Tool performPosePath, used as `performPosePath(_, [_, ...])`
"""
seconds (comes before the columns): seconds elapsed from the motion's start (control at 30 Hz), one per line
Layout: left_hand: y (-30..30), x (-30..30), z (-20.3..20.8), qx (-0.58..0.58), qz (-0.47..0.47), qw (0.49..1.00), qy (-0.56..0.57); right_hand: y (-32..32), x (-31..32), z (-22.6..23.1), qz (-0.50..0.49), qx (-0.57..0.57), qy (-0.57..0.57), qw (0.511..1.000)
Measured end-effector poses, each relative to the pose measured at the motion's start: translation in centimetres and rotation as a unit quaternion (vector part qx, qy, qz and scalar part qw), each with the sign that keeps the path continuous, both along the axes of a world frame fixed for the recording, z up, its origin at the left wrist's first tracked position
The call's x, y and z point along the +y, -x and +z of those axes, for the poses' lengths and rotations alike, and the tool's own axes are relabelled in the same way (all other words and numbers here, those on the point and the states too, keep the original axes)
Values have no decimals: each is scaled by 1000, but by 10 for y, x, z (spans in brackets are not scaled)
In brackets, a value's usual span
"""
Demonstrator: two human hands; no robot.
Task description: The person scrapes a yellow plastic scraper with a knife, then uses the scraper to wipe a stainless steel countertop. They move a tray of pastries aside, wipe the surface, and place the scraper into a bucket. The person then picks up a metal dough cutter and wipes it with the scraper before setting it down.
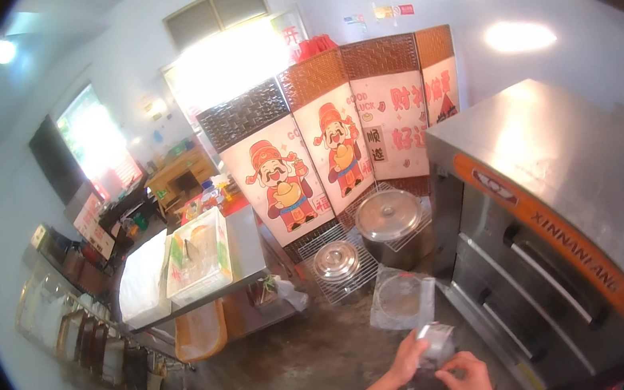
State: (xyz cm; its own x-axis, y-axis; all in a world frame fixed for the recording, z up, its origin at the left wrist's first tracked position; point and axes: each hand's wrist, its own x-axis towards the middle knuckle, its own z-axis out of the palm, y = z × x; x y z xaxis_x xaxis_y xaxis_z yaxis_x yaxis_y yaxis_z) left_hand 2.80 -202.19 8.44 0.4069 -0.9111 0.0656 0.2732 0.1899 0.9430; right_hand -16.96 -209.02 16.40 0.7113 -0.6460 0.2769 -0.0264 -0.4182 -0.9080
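Note:
My left hand (409,356) is closed around a small, shiny silvery object (437,342), which looks like a metal cup or a plastic-wrapped bundle. Its exact kind is too blurred to tell. My right hand (470,378) is just below and to the right of it. The fingers there are bent and pinched near the object's lower edge, and whatever they hold is too small to make out. Both hands are low in the view, in front of my body. Beyond them a clear plastic bag (402,298) with a round shape inside lies near the pots.
At right stands a steel deck oven (563,149) with door handles. Ahead, a lidded large pot (390,220) and a smaller lidded pot (336,262) sit before a folding screen (335,135). Left are a steel table (250,240) with white boxes and a wheeled rack (96,340).

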Motion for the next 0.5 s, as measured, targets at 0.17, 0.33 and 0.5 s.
performPosePath(0.17, [34, -24, 12, 114, 89, 989, 43, 13, -75, 38, 89, 25, 184, 978])
performPosePath(0.33, [61, -46, -13, 160, 182, 968, 60, 23, -116, 40, 157, 26, 173, 972])
performPosePath(0.5, [79, -51, -3, 49, 269, 962, 22, 28, -142, 38, 218, 56, 154, 962])
